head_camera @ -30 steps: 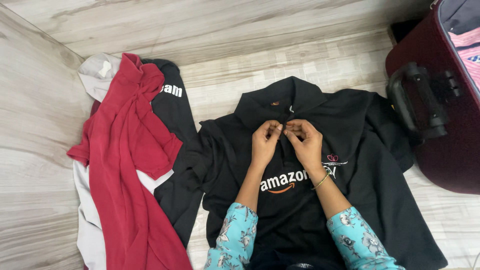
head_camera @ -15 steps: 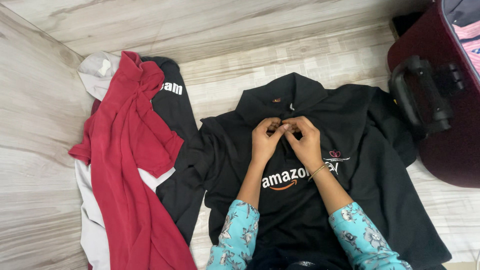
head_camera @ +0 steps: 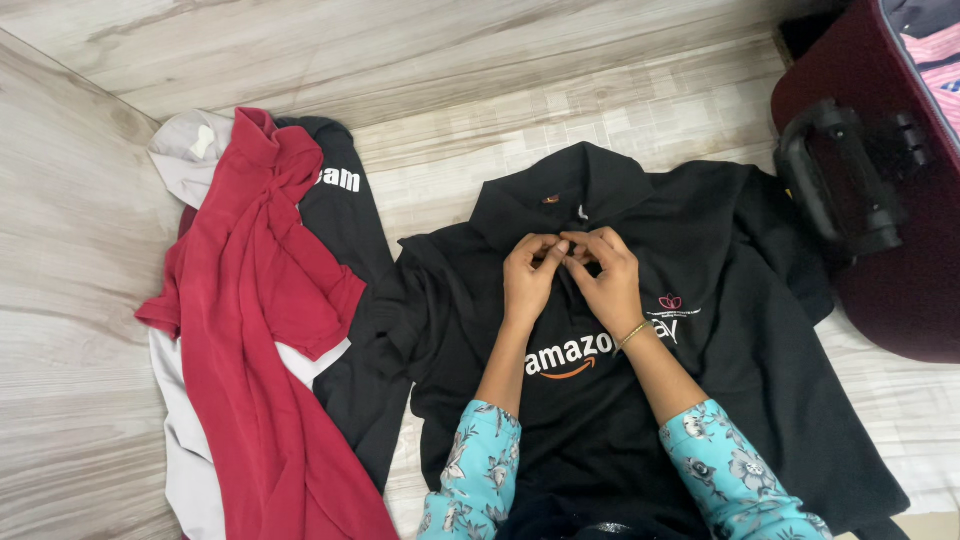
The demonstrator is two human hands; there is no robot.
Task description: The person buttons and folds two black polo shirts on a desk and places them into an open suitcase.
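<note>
- Left hand (head_camera: pixel 528 278) and right hand (head_camera: pixel 606 282) meet fingertip to fingertip on the placket just below the collar (head_camera: pixel 560 190) of the black shirt (head_camera: pixel 700 340); both pinch the cloth there, grips closed on the shirt front, as one does when working a button. The button itself I cannot make out.
- A thin bangle (head_camera: pixel 632 335) sits on the right wrist, and both arms wear flowered turquoise sleeves (head_camera: pixel 470 470).
- The black shirt lies front up and spread flat on the floor (head_camera: pixel 560 70), collar away from the person, likely so the placket stays steady under the fingers.
- Left of the black shirt lies a loose heap: a red garment (head_camera: pixel 250 330) draped over a grey one (head_camera: pixel 185 150) and another black one (head_camera: pixel 345 215).
- Right of the black shirt, touching its sleeve, stands a maroon suitcase (head_camera: pixel 900 270), its black handle (head_camera: pixel 830 185) facing the shirt.
</note>
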